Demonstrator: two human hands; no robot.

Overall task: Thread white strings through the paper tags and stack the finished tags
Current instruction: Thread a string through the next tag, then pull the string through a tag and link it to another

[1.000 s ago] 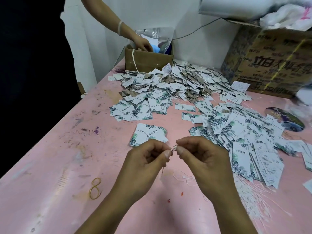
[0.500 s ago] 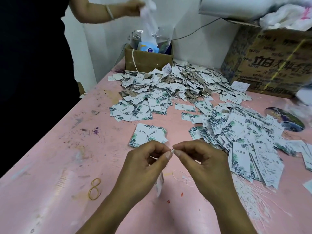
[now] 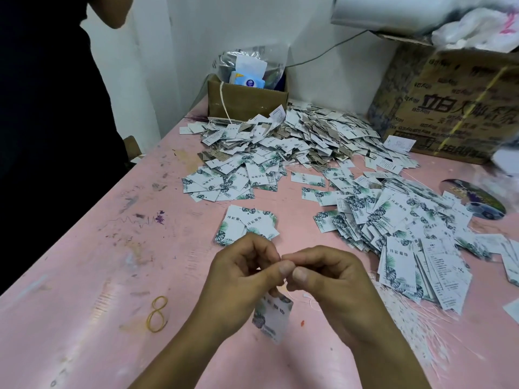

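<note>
- Head view, against the frames before: the two hands have drawn closer, so the thumb tips now meet. The paper tag [image 3: 273,317] has dropped into fuller sight under the left hand. The other person's forearm has left the small cardboard box [image 3: 247,103]; only a dark-clothed body [image 3: 42,108] shows at the left edge.
- Left hand [image 3: 241,276]: raised above the pink table [image 3: 84,276], back of hand toward the camera, all fingers curled in. Thumb and forefinger are pressed together on the white string [image 3: 285,282], of which only a short bit shows.
- Right hand [image 3: 334,276]: mirrors the left, fingers curled, thumb and forefinger pinched on the same string. Thumb tip touches the left thumb tip.
- The tag hangs tilted and motion-blurred, printed leaf side out. Its upper edge is hidden behind the left thumb; whether the fingers also grip it cannot be told.
- Small stack of tags [image 3: 247,226] lies flat just beyond the hands.
- Loose spread of tags [image 3: 393,220] lies to the right, with a bundle of strings [image 3: 412,315] fanning out from under its near end.
- Far heap of tags [image 3: 295,136] is piled against the small box and near the large carton [image 3: 449,108].
- Rubber band [image 3: 157,314], twisted into a figure eight, lies left of the left forearm.
</note>
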